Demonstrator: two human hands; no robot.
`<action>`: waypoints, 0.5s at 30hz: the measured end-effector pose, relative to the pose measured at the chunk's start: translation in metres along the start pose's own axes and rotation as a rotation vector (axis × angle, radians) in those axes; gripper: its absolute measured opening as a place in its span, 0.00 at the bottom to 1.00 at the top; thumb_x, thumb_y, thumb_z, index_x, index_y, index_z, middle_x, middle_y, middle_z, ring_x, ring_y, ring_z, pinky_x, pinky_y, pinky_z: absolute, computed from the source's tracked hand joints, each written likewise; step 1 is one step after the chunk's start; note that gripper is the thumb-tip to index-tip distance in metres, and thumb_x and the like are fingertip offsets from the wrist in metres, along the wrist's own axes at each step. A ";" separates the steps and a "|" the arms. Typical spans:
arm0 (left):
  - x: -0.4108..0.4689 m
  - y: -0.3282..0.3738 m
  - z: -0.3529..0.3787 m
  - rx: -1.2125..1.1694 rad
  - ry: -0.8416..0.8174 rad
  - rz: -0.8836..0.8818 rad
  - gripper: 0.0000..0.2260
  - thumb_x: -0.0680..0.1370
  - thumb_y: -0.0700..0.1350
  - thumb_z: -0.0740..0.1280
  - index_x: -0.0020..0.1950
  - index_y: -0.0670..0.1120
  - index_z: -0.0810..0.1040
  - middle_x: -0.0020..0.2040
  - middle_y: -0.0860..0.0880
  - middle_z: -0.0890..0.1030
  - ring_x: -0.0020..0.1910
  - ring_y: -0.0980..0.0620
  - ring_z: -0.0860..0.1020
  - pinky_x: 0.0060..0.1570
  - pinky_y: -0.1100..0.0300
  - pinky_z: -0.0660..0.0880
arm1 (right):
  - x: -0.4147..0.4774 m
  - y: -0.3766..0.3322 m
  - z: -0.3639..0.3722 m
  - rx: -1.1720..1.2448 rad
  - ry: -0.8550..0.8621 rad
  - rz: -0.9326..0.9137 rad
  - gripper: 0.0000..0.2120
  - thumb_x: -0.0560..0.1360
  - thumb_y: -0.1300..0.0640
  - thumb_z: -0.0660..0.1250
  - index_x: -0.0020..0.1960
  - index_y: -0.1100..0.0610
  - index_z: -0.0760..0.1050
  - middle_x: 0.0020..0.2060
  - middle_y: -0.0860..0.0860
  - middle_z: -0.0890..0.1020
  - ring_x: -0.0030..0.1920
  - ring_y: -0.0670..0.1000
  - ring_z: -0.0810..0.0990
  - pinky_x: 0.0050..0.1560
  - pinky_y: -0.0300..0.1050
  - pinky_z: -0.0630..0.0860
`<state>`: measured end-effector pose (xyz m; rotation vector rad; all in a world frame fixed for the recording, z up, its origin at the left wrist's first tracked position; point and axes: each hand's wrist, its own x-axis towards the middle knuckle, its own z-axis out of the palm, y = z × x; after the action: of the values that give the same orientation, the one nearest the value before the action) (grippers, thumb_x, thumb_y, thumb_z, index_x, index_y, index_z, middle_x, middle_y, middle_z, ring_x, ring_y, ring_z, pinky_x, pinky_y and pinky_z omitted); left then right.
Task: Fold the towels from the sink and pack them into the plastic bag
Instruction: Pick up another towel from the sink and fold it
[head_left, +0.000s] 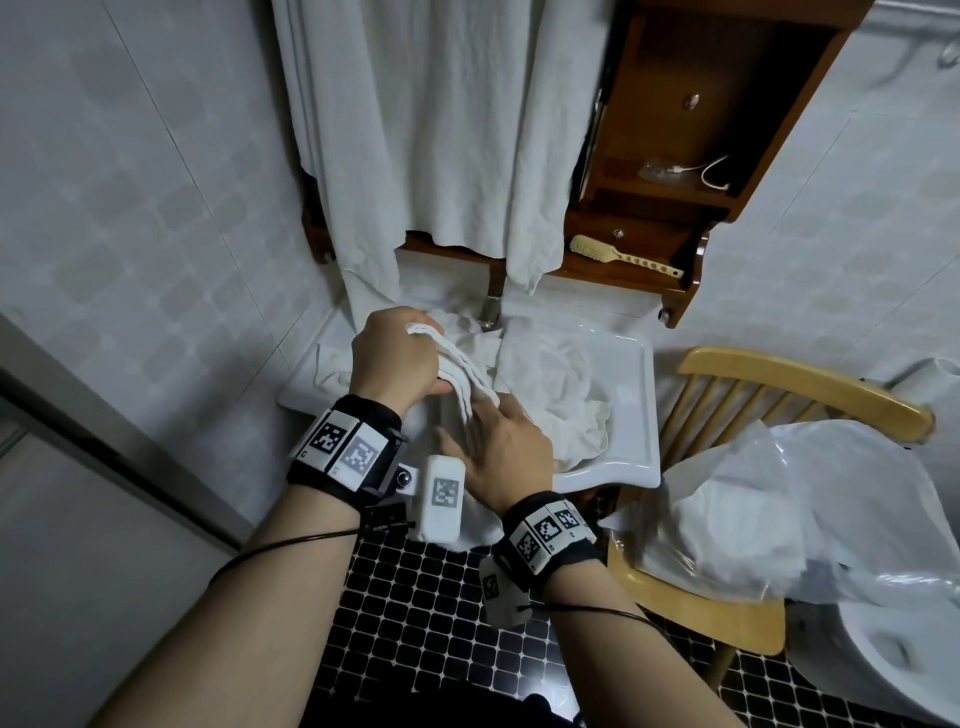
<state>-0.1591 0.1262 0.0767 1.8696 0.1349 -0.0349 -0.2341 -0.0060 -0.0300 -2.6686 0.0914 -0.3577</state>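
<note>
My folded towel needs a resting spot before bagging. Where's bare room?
Bare: the chair seat's front strip, between the plastic bag and the seat's front edge. Crowded: the sink basin, filled with crumpled towels; only its right rim shows bare.

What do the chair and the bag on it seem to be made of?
Chair: apparently wood, light varnished finish; spindles and a soft sheen show. Bag: probably thin translucent plastic film; it crinkles, glints, and white cloth shows through.

home bathroom | white sink (631, 415) centre | tiled walls (130, 208) | toilet (872, 660) lower right | hairbrush (618, 254) on wooden shelf (670, 283)
</note>
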 end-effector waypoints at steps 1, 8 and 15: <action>0.001 0.000 0.000 0.006 -0.002 0.005 0.13 0.75 0.30 0.65 0.43 0.44 0.86 0.43 0.45 0.87 0.41 0.42 0.87 0.37 0.46 0.86 | 0.003 0.000 0.003 -0.012 0.022 0.013 0.20 0.79 0.37 0.64 0.59 0.51 0.78 0.49 0.51 0.78 0.40 0.58 0.82 0.37 0.49 0.77; 0.013 -0.005 -0.004 0.014 0.066 -0.012 0.14 0.75 0.30 0.64 0.43 0.46 0.85 0.44 0.44 0.86 0.43 0.41 0.87 0.39 0.45 0.86 | 0.014 0.039 0.003 0.013 -0.174 0.053 0.21 0.76 0.68 0.59 0.64 0.55 0.80 0.50 0.61 0.82 0.50 0.66 0.82 0.48 0.53 0.76; 0.040 -0.029 -0.006 0.228 0.180 0.019 0.12 0.72 0.33 0.70 0.40 0.51 0.82 0.45 0.48 0.86 0.45 0.43 0.86 0.42 0.51 0.85 | 0.027 0.056 -0.029 0.109 -0.182 -0.047 0.28 0.72 0.55 0.53 0.70 0.45 0.72 0.51 0.55 0.78 0.51 0.65 0.80 0.50 0.61 0.80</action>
<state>-0.1228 0.1436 0.0473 2.1002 0.2460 0.1362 -0.2159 -0.0721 -0.0230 -2.5847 -0.0458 -0.1290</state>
